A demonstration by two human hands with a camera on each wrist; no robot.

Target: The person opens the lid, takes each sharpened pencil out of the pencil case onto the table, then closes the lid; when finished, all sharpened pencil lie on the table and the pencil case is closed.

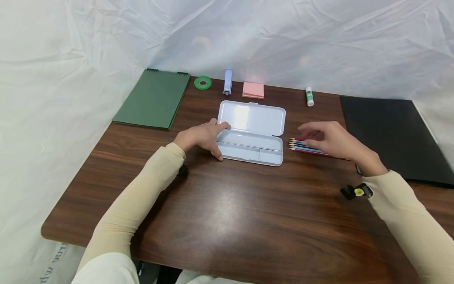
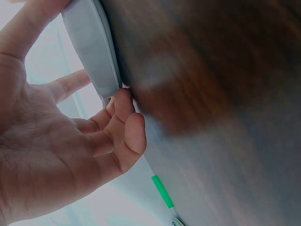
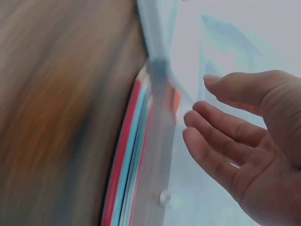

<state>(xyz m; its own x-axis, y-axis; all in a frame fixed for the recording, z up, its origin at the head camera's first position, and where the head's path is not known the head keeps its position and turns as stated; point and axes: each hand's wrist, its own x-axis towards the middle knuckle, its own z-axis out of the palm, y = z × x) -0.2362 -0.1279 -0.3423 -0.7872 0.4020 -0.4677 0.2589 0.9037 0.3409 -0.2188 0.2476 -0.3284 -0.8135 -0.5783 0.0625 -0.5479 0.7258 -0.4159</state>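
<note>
A white metal pencil case (image 1: pixel 248 148) lies on the table with its lid raised and tipped back. Inside, dividers split its tray into compartments, and no pencils show in it. My left hand (image 1: pixel 205 135) holds the case by its left end, thumb at the front edge and fingers toward the hinge side; the left wrist view has fingertips against the case wall (image 2: pixel 94 47). To the right of the case lies a row of several coloured pencils (image 1: pixel 301 149), tips toward it. Over them hovers my right hand (image 1: pixel 331 138), fingers loosely bent and nothing between them (image 3: pixel 235 136).
A green spiral notebook (image 1: pixel 154 98) lies at the back left. Along the back stand green tape (image 1: pixel 203 83), a pale blue stapler (image 1: pixel 227 82), pink sticky notes (image 1: pixel 253 90) and a glue stick (image 1: pixel 309 97). On the right is a flat black mat or folder (image 1: pixel 393 138).
</note>
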